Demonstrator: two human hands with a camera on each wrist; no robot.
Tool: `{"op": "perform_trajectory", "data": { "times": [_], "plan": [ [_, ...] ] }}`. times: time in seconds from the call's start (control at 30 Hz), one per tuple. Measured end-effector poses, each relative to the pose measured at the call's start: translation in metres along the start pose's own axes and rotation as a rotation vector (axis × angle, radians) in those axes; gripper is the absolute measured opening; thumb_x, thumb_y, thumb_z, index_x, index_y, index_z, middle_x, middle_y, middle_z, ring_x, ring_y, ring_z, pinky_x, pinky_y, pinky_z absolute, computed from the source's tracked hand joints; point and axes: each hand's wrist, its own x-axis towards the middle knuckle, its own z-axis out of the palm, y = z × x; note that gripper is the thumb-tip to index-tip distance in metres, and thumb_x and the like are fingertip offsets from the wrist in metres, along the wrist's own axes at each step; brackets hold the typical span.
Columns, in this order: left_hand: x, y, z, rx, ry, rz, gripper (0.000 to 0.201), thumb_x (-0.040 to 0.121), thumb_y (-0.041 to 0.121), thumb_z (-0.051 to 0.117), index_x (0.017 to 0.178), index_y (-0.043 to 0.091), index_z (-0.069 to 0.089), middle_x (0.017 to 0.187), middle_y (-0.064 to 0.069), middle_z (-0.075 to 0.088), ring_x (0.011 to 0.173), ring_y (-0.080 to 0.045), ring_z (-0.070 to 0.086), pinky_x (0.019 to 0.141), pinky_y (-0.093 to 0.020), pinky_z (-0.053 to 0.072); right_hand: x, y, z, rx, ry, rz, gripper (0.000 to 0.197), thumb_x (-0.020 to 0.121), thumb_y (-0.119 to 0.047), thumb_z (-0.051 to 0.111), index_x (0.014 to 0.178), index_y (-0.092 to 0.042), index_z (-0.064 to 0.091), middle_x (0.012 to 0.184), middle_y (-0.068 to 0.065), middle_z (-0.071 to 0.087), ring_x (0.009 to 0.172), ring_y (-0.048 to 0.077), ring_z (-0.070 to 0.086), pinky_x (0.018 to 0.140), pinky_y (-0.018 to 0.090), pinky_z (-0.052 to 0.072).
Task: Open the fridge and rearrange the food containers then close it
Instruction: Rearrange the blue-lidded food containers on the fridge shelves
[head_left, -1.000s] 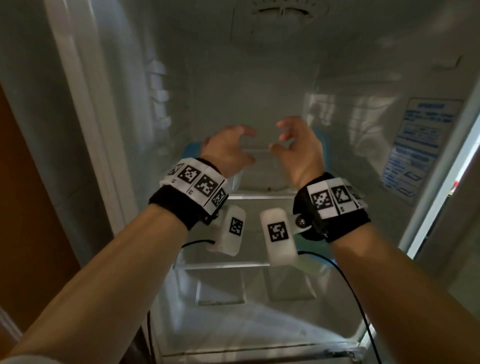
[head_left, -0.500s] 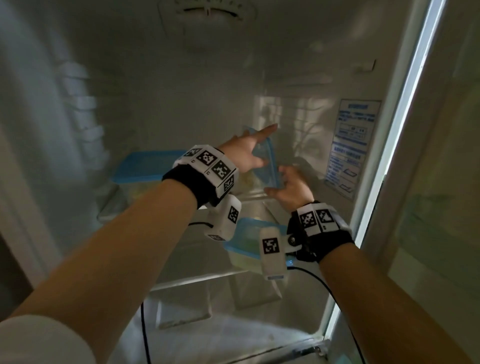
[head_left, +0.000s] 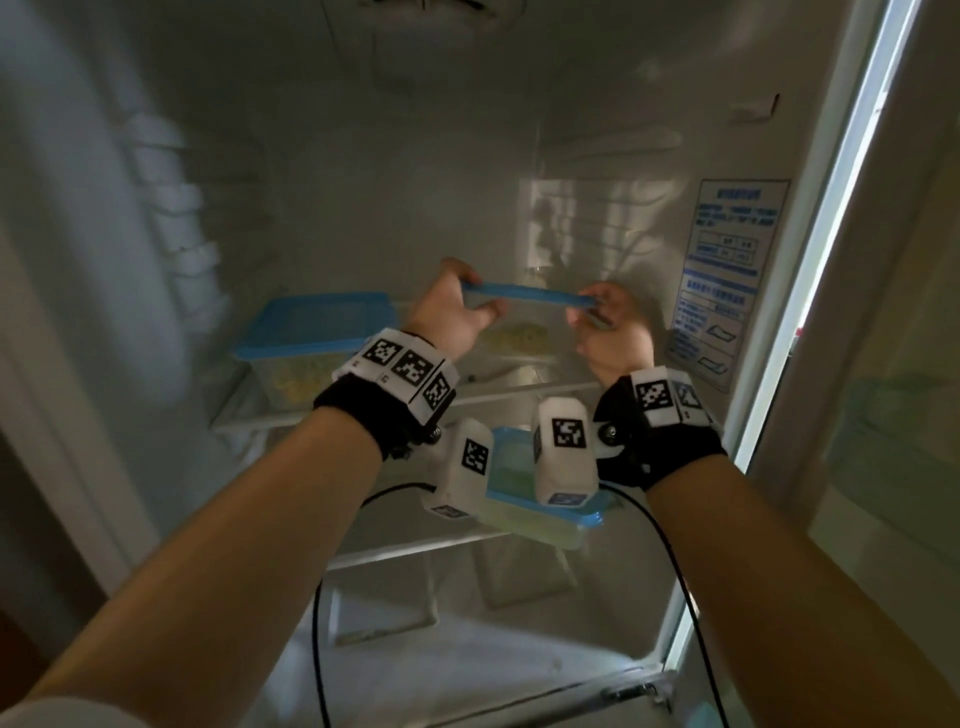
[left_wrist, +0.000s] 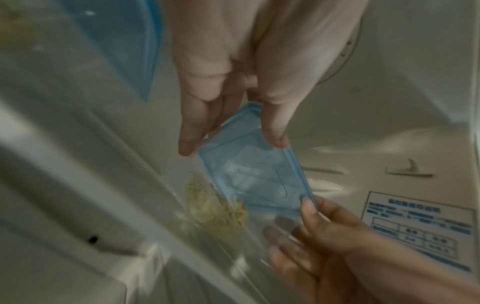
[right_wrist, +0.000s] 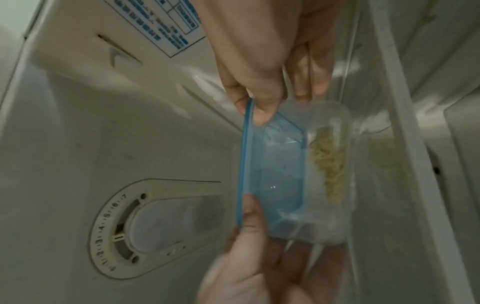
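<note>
A clear food container with a blue lid (head_left: 524, 293) and pale yellow food inside is held level over the right half of the upper glass shelf (head_left: 545, 388). I cannot tell whether its base touches the shelf. My left hand (head_left: 457, 312) grips its left end, thumb on the lid rim (left_wrist: 254, 170). My right hand (head_left: 608, 327) grips its right end, thumb on the lid edge (right_wrist: 278, 174). The fridge stands open in front of me.
A second blue-lidded container (head_left: 311, 338) with yellow food stands at the left of the upper shelf. A third blue-lidded container (head_left: 524, 506) lies on the middle shelf (head_left: 405, 551) below my wrists. A thermostat dial (right_wrist: 124, 232) is on the ceiling, and a blue label (head_left: 727, 280) on the right wall.
A second ago both hands reached in holding nothing. They then took hold of the tilted container at the right wall, and now hold it level by its two ends.
</note>
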Motion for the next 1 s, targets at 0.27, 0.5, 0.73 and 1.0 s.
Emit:
{"op": "perform_trajectory", "data": {
  "times": [0.27,0.5,0.73,1.0],
  "plan": [
    [-0.035,-0.010,0.000,-0.190,0.091,0.081,0.029,0.078,0.024,0.068,0.079,0.028,0.040,0.069,0.005,0.042,0.062,-0.017,0.043,0.058,-0.032,0.044,-0.031,-0.018,-0.004,0.279,-0.209,0.208,0.069,0.070,-0.036,0.073,0.130,-0.039,0.039,0.116,-0.009,0.055,0.114,0.019,0.056,0.094,0.043,0.046],
    [-0.101,-0.007,-0.035,-0.397,0.063,0.187,0.033,0.065,0.026,0.073,0.077,0.031,0.042,0.089,0.000,0.055,0.070,-0.014,0.052,0.064,-0.035,0.044,-0.062,-0.026,-0.019,0.784,-0.387,0.528,0.093,0.048,-0.046,0.081,0.129,-0.011,0.053,0.136,0.015,0.052,0.119,0.040,0.055,0.100,0.065,0.037],
    [-0.172,-0.012,-0.083,-0.340,0.074,0.171,0.043,0.047,0.029,0.085,0.070,0.028,0.048,0.074,0.013,0.074,0.076,0.000,0.070,0.062,-0.020,0.056,-0.123,-0.030,-0.018,0.678,-0.582,0.546,0.086,0.056,-0.049,0.073,0.133,-0.016,0.050,0.144,0.020,0.044,0.126,0.043,0.048,0.098,0.067,0.038],
    [-0.231,-0.034,-0.113,-0.124,0.052,-0.045,0.038,0.043,0.042,0.075,0.066,0.028,0.048,0.068,0.014,0.072,0.063,0.007,0.068,0.056,-0.008,0.051,-0.164,-0.014,0.007,0.554,-0.660,0.697,0.083,0.050,-0.049,0.073,0.126,-0.024,0.054,0.124,0.010,0.060,0.096,0.030,0.070,0.075,0.054,0.055]
  ]
}}
